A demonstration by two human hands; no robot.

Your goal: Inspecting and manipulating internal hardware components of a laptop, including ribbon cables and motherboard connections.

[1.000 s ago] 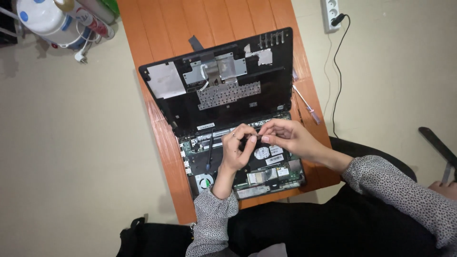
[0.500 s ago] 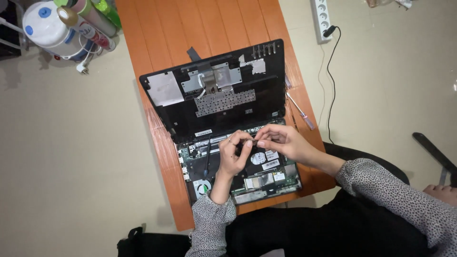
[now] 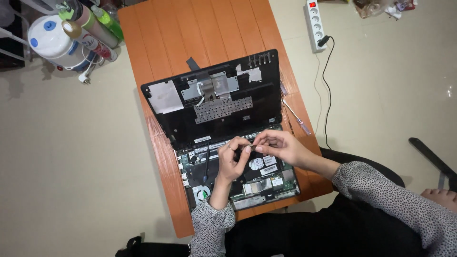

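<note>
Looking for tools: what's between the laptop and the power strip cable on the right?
In the head view, a screwdriver lies on the table between the laptop and the cable.

Orange table [image 3: 200,33], black laptop [image 3: 266,102]

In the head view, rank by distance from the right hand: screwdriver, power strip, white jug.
From the right hand:
1. Screwdriver, just beyond it at the table's right edge.
2. Power strip, on the floor, upper right.
3. White jug, far upper left.
</note>
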